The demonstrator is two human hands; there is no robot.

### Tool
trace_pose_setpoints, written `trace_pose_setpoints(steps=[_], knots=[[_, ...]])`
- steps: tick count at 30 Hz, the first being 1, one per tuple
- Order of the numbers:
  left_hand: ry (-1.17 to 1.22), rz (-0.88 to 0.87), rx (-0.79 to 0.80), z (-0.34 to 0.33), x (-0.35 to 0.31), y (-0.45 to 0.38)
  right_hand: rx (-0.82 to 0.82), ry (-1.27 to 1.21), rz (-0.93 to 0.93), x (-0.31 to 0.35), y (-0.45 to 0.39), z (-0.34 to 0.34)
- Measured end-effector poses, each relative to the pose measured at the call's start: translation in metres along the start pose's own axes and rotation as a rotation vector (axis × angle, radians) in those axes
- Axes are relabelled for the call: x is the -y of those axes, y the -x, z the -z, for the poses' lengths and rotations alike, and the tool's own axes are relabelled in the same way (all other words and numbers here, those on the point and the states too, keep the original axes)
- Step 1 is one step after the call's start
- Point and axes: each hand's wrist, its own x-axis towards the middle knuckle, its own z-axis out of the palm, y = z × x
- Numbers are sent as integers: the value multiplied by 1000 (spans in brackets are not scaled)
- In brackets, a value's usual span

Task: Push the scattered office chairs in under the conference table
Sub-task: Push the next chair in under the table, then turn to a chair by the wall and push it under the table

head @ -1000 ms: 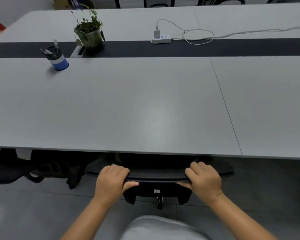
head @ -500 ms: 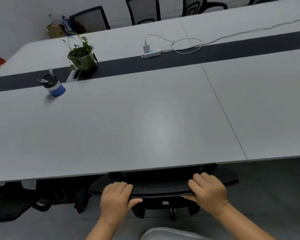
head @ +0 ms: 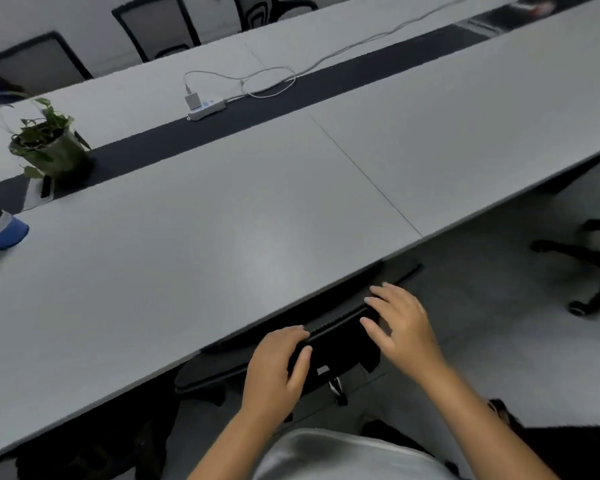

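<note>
Hands at the back of a tucked-in chair

Hands met the top of a black office chair [head: 329,344] whose seat sat under the near edge of the grey tabletop [head: 222,237]. The left hand [head: 274,368] curled loosely over the top edge of the chair back, fingers bent and thumb below the rim. The right hand [head: 400,323] was spread wide with fingers apart, fingertips just over the right end of the chair back; whether it touched could not be told. Another chair's wheeled base [head: 582,268] stood on the floor well to the right, out from under the tabletop. On the tabletop lay a potted plant [head: 49,147] at the far left, a blue pen cup [head: 4,230] near the left edge, and a white power strip [head: 207,109] with a looped cable [head: 271,81]. More chairs [head: 156,32] stood along the far side.
</note>
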Motion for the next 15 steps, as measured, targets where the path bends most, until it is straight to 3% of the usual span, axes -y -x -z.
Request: trace_pose_setpoints(steps=[3, 6, 8, 11, 15], knots=[[155, -185, 75, -5, 7, 16, -24, -24, -232, 32, 56, 2], [219, -358, 327, -9, 21, 42, -47, -121, -541, 75, 125, -3], [255, -290, 544, -14, 28, 69, 25, -213, -786, 106, 174, -7], [287, -42, 866, -26, 37, 106, 18, -261, -1091, 149, 246, -7], [159, -13, 1215, -47, 27, 153, -271, -282, -1436, 208, 340, -5]])
